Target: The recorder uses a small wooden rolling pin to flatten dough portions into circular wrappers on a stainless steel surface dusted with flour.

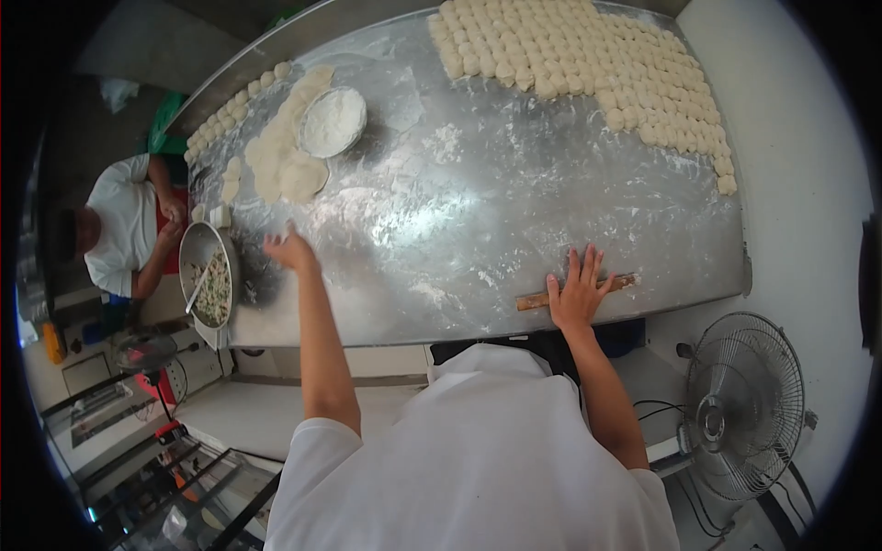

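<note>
My right hand (580, 293) rests flat with fingers spread over a wooden rolling pin (532, 302) near the table's front edge. My left hand (293, 249) is raised a little over the steel table, fingers apart, and I see nothing in it. Beyond it lies a spread of flat round dough wrappers (282, 169), overlapping one another. A bowl of white flour (333, 122) stands against their right side. To the left of my hand, a large metal bowl (233, 265) holds a chopped green and pink filling (213, 289) with a pale-handled utensil (200, 288) in it.
Packed rows of small dough pieces (586, 55) cover the far right of the steel table (427, 220). More dough balls (224, 120) line the far left edge. A co-worker (127, 213) sits at the left end, hands together. A standing fan (744, 406) is at right, beside the wall.
</note>
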Demonstrator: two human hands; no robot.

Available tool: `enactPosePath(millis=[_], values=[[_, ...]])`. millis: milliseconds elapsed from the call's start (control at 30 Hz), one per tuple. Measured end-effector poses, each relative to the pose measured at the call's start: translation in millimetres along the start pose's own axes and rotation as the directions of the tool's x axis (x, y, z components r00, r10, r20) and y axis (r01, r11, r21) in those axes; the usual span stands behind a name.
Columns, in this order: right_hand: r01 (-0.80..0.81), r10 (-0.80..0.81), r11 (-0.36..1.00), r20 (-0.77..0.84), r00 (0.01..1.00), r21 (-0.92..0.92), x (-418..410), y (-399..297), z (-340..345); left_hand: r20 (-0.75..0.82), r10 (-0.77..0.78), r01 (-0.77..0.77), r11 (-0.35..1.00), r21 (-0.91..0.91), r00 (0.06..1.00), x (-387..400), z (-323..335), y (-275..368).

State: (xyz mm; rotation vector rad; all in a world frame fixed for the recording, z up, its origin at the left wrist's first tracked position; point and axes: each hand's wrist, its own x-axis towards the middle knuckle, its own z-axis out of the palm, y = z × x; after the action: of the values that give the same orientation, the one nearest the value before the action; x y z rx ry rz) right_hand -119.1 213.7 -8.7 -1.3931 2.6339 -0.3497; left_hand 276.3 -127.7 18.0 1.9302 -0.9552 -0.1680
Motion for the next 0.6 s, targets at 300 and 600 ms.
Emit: enactPosePath(millis=[300, 600], values=[[-0.049, 0.049, 0.999, -0.052, 0.997, -0.008, 6.6, 13.7, -7.6, 0.476, 0.366, -0.302, 0.93, -0.208, 0.8, -110.8, 22.7, 33.5], [-0.264, 0.262, 0.965, -0.108, 0.959, -0.001, 16.3, 93.1, -33.5, 0.739, 0.647, -0.401, 0.636, -0.659, -0.188, -297.5, 59.8, 167.0]])
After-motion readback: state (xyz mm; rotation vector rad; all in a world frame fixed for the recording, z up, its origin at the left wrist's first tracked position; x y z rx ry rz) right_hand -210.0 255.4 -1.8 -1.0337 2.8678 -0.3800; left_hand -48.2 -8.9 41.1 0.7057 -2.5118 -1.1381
